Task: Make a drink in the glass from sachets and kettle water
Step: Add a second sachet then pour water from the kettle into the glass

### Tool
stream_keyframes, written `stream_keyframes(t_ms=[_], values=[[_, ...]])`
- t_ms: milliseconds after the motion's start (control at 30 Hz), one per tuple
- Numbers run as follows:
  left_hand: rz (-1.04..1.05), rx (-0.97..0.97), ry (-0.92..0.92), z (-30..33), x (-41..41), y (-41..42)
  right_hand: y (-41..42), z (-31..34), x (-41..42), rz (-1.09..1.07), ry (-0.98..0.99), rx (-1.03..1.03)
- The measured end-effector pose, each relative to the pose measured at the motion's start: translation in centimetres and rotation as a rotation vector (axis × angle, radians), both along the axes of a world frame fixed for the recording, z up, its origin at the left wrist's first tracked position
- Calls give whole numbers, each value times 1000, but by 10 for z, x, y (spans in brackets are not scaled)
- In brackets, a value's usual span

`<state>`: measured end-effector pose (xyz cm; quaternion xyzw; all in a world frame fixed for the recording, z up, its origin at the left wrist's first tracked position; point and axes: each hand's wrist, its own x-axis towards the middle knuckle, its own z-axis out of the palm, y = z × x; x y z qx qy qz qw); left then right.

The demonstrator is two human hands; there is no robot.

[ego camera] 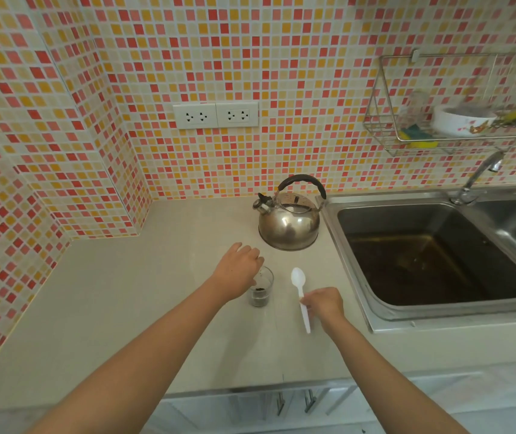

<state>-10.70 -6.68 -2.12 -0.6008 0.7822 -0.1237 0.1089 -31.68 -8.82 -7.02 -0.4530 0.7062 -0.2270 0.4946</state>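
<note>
A small clear glass (262, 291) stands on the beige counter (125, 302) with dark powder in its bottom. My left hand (238, 270) wraps around the glass's left side and rim. To the right, my right hand (324, 305) pinches the handle of a white plastic spoon (299, 281), whose bowl points away from me and lies just above or on the counter. A steel kettle (288, 223) with a black handle stands behind the glass, its spout turned left. No sachets are in view.
A steel double sink (432, 252) with a tap (482, 173) fills the right side. A wire rack (457, 133) on the tiled wall holds a bowl and sponges. Two wall sockets (216, 115) sit above the counter. Cabinet handles (310, 400) show below the front edge.
</note>
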Motion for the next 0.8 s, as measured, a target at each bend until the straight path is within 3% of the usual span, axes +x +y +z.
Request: stream_keyframes(t_ms=[633,733,800], values=[[64,-14,134,3,4,4,-1,-16,16,178,373,-25],[107,-38,238,1,3,4,1,-10,20,103,401,-178],[171,-78,376,1,1,6,2,4,26,51,258,-345]])
